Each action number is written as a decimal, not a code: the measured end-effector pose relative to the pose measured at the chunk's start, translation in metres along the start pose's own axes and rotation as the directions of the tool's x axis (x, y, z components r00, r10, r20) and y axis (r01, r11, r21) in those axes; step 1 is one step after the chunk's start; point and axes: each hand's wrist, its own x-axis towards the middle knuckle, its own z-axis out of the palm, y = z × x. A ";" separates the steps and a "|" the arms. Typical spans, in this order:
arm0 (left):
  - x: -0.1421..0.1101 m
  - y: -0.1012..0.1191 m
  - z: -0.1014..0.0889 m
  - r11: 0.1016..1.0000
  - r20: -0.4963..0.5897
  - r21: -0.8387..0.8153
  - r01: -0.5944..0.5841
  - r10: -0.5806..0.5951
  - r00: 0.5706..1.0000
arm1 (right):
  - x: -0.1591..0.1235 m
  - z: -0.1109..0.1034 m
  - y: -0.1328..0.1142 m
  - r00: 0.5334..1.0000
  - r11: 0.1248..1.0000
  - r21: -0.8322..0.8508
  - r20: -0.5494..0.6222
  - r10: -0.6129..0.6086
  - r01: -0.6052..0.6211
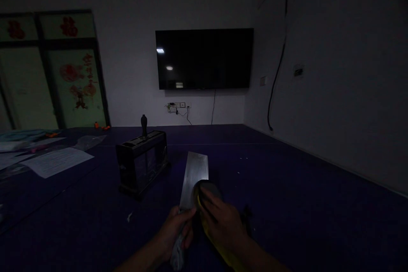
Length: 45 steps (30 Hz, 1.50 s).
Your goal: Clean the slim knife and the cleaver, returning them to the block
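In the dim head view my left hand (177, 227) is closed round the handle of a cleaver whose broad steel blade (194, 174) points away from me. My right hand (221, 221) presses a dark and yellow sponge (205, 191) against the near part of the blade, fingers curled over it. A dark knife block (142, 163) stands just left of the blade, with one black-handled knife (144, 125) upright in its top.
A dark blue floor (287, 187) spreads around. Papers (57, 161) and plastic lie at the left. A wall-mounted black TV (204, 58) hangs ahead, with a socket and cables below. Glass doors with red decorations (73, 76) stand at the far left.
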 end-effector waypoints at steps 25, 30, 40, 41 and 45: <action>0.013 -0.004 -0.014 0.983 0.013 -0.182 0.022 -0.020 1.000 | -0.006 0.006 0.015 0.938 0.999 0.040 0.346 -0.030 0.017; 0.012 -0.008 -0.015 0.986 0.025 -0.164 0.021 -0.017 1.000 | -0.005 0.007 0.018 0.947 1.000 -0.002 0.322 0.012 -0.012; 0.010 -0.008 -0.019 0.991 0.064 -0.129 0.044 -0.036 0.997 | -0.010 0.009 0.024 0.976 0.995 0.012 0.194 -0.095 0.094; 0.010 -0.008 -0.019 0.991 0.073 -0.130 0.045 -0.036 0.997 | -0.011 0.010 0.024 0.978 0.994 0.012 0.183 -0.105 0.105; 0.011 -0.008 -0.021 0.992 0.114 -0.118 0.050 -0.036 0.993 | -0.016 0.014 0.028 0.970 0.988 0.044 0.189 -0.153 0.148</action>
